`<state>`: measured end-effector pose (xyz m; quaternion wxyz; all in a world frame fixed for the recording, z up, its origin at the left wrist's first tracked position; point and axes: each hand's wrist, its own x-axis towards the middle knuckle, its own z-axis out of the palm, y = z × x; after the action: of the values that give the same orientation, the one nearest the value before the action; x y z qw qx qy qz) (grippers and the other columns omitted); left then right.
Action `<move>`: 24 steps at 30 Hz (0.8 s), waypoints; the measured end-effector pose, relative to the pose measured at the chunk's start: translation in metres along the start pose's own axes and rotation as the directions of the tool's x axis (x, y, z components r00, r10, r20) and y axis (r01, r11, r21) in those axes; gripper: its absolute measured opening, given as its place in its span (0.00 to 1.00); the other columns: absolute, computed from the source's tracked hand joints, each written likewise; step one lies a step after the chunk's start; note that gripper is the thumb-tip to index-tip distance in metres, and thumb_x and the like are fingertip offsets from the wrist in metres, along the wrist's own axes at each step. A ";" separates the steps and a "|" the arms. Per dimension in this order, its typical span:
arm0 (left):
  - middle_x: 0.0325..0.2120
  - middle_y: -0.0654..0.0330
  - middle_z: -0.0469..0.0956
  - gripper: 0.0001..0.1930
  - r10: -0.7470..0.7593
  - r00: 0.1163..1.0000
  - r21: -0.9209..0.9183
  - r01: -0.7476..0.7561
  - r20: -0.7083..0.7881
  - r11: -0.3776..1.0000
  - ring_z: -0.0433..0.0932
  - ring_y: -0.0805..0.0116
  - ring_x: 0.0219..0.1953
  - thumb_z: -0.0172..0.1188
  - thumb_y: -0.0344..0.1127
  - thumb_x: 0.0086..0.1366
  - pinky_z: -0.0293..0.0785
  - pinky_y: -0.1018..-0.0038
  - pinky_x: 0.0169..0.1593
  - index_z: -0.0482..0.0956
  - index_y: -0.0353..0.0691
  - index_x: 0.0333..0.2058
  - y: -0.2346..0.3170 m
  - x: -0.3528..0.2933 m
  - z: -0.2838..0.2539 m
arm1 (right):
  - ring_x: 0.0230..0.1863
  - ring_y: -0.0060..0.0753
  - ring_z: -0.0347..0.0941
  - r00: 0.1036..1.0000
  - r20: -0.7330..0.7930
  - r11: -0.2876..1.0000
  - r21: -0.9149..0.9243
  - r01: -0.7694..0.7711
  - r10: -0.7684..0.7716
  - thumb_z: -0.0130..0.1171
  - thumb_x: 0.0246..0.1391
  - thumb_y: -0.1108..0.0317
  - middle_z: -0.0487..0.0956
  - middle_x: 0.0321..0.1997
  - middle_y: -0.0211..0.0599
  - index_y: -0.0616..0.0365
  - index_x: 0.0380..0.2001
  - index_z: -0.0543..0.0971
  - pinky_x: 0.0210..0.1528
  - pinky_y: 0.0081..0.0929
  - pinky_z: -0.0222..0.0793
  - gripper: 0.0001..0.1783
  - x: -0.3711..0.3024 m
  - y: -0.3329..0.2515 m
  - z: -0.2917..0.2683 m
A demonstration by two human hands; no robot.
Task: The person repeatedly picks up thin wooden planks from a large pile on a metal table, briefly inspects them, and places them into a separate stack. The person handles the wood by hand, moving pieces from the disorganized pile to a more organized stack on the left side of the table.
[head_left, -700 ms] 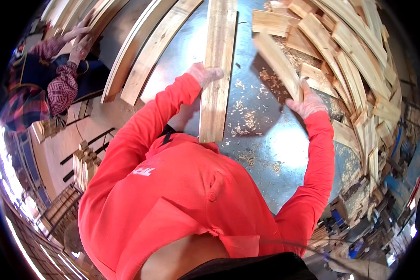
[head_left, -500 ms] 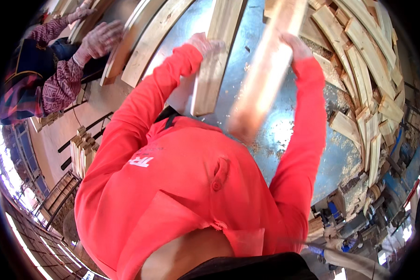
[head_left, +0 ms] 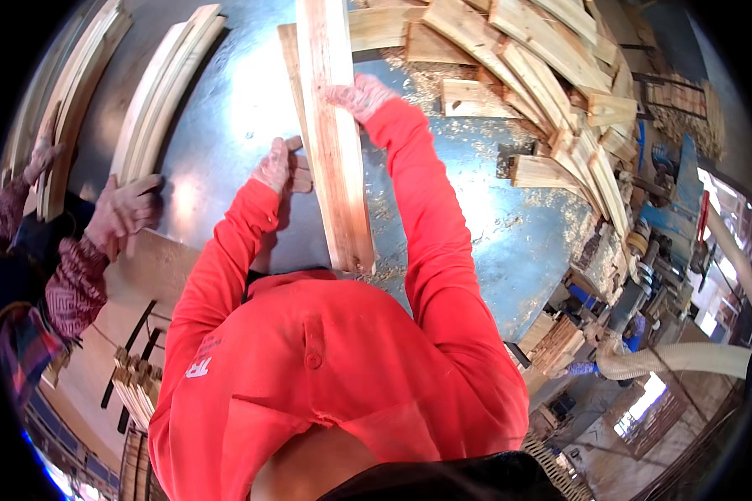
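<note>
A long pale wooden board (head_left: 336,184) lies lengthwise before me, its near end close to my body. My right hand (head_left: 363,96), in a light work glove, grips the board's right edge with fingers over its top face. To the left of the board, my left hand (head_left: 277,167), also gloved, is held over the metal tabletop (head_left: 246,108). Its fingers stretch toward the board and hold nothing. Partly hidden beneath the board, another plank (head_left: 291,75) shows along its left side.
At left, a co-worker's gloved hand (head_left: 124,209) touches the near end of stacked boards (head_left: 167,92); another hand (head_left: 42,159) is by more boards (head_left: 83,100). A heap of loose planks (head_left: 543,75) and sawdust covers the right side. A pale hose (head_left: 677,359) runs at lower right.
My left hand has let go of the board it held. My right hand's board, blurred and tilted before, is now nearly straight ahead. The view has turned to the right.
</note>
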<state>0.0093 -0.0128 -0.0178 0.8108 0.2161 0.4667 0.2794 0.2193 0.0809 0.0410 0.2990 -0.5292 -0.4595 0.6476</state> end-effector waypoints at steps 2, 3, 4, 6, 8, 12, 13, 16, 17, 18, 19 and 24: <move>0.28 0.57 0.77 0.35 -0.051 0.998 0.220 0.057 -0.032 0.974 0.74 0.70 0.22 0.42 0.65 0.66 0.74 0.73 0.28 0.70 0.38 0.53 -0.019 0.018 0.004 | 0.46 0.38 0.76 0.954 -0.291 0.995 0.038 0.090 -0.076 0.69 0.47 0.56 0.77 0.49 0.46 0.64 0.63 0.60 0.50 0.30 0.71 0.45 -0.003 0.025 0.014; 0.30 0.56 0.78 0.29 0.051 0.999 0.412 -0.040 -0.016 0.910 0.74 0.71 0.24 0.52 0.60 0.63 0.73 0.73 0.27 0.73 0.38 0.47 0.002 0.001 0.022 | 0.50 0.42 0.74 0.883 -0.460 0.986 -0.164 0.022 -0.096 0.67 0.48 0.55 0.75 0.52 0.48 0.62 0.65 0.57 0.54 0.33 0.69 0.46 -0.008 0.039 0.025; 0.31 0.57 0.78 0.28 0.006 0.997 0.423 0.027 -0.076 0.906 0.75 0.70 0.24 0.55 0.59 0.62 0.73 0.73 0.27 0.74 0.38 0.46 0.007 0.006 0.031 | 0.53 0.46 0.73 0.797 -0.579 0.929 -0.365 -0.064 -0.172 0.65 0.49 0.53 0.73 0.56 0.49 0.60 0.66 0.55 0.57 0.37 0.67 0.47 -0.005 0.046 0.034; 0.31 0.57 0.78 0.26 -0.100 0.970 0.441 0.192 -0.223 0.877 0.75 0.70 0.26 0.60 0.56 0.59 0.73 0.73 0.27 0.76 0.37 0.44 0.014 0.009 0.039 | 0.57 0.50 0.69 0.735 -0.598 0.736 -0.646 -0.204 -0.320 0.62 0.50 0.50 0.70 0.59 0.50 0.58 0.67 0.55 0.60 0.42 0.64 0.47 -0.004 0.048 0.055; 0.32 0.55 0.79 0.26 0.032 0.980 0.007 -0.031 -0.194 0.999 0.78 0.66 0.32 0.64 0.51 0.57 0.74 0.71 0.35 0.76 0.33 0.44 -0.005 0.015 0.046 | 0.61 0.53 0.65 0.718 -0.622 0.597 -0.717 -0.360 -0.314 0.58 0.51 0.47 0.68 0.61 0.50 0.57 0.66 0.56 0.62 0.45 0.61 0.45 -0.008 0.048 0.047; 0.40 0.43 0.78 0.30 0.488 0.842 0.667 -0.228 -0.231 0.710 0.78 0.52 0.42 0.63 0.47 0.58 0.72 0.63 0.50 0.69 0.35 0.54 -0.016 0.027 0.041 | 0.61 0.51 0.65 0.794 -0.605 0.667 -0.569 -0.481 0.056 0.49 0.57 0.44 0.69 0.60 0.49 0.57 0.63 0.62 0.62 0.45 0.61 0.38 -0.009 0.035 0.035; 0.41 0.43 0.77 0.29 0.505 0.800 0.669 -0.185 -0.322 0.719 0.78 0.52 0.43 0.63 0.45 0.58 0.72 0.63 0.50 0.70 0.34 0.54 -0.020 0.028 0.047 | 0.59 0.50 0.67 0.819 -0.549 0.692 -0.528 -0.493 0.165 0.47 0.59 0.44 0.71 0.58 0.49 0.58 0.62 0.64 0.61 0.44 0.62 0.36 -0.015 0.037 0.037; 0.43 0.45 0.76 0.25 0.223 0.902 0.158 -0.176 -0.370 0.972 0.77 0.52 0.46 0.63 0.39 0.59 0.73 0.63 0.52 0.70 0.34 0.53 -0.004 0.018 0.049 | 0.54 0.56 0.70 0.945 -0.318 0.985 -0.126 -0.121 0.076 0.42 0.62 0.41 0.72 0.57 0.49 0.56 0.57 0.71 0.57 0.42 0.67 0.33 0.007 0.066 0.009; 0.43 0.46 0.76 0.24 0.078 0.951 -0.129 -0.121 -0.299 0.984 0.77 0.52 0.46 0.63 0.38 0.59 0.73 0.63 0.53 0.70 0.35 0.53 0.007 0.005 0.042 | 0.52 0.56 0.70 0.980 -0.130 0.987 -0.035 -0.157 0.151 0.43 0.62 0.43 0.73 0.56 0.49 0.57 0.58 0.70 0.56 0.41 0.67 0.33 0.002 0.034 0.011; 0.43 0.49 0.76 0.21 0.041 0.980 -0.329 -0.105 -0.195 0.939 0.77 0.55 0.44 0.61 0.32 0.61 0.75 0.62 0.52 0.71 0.35 0.52 0.022 -0.008 0.041 | 0.51 0.56 0.71 0.976 0.063 0.976 0.057 -0.211 0.207 0.44 0.62 0.44 0.73 0.56 0.49 0.59 0.58 0.70 0.56 0.41 0.68 0.32 -0.007 0.001 0.016; 0.42 0.50 0.76 0.19 0.023 0.989 -0.371 -0.076 -0.147 0.925 0.78 0.56 0.44 0.60 0.31 0.61 0.76 0.62 0.52 0.71 0.34 0.51 0.020 -0.004 0.031 | 0.53 0.54 0.70 0.977 0.194 0.949 -0.281 0.143 -0.089 0.47 0.59 0.42 0.72 0.57 0.49 0.57 0.59 0.68 0.57 0.41 0.67 0.35 0.012 0.011 0.025; 0.41 0.53 0.77 0.16 0.105 0.944 -0.452 -0.245 -0.312 0.858 0.78 0.59 0.42 0.58 0.28 0.62 0.77 0.64 0.48 0.72 0.33 0.48 -0.004 0.024 0.021 | 0.60 0.50 0.65 0.969 -0.214 0.558 -0.823 -0.109 -0.126 0.61 0.45 0.39 0.67 0.61 0.49 0.53 0.65 0.59 0.62 0.40 0.62 0.48 -0.023 -0.034 0.054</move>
<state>0.0390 -0.0016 -0.0254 0.7365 0.0067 0.4685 0.4878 0.1699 0.0587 0.0821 0.0730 -0.6818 -0.6711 0.2818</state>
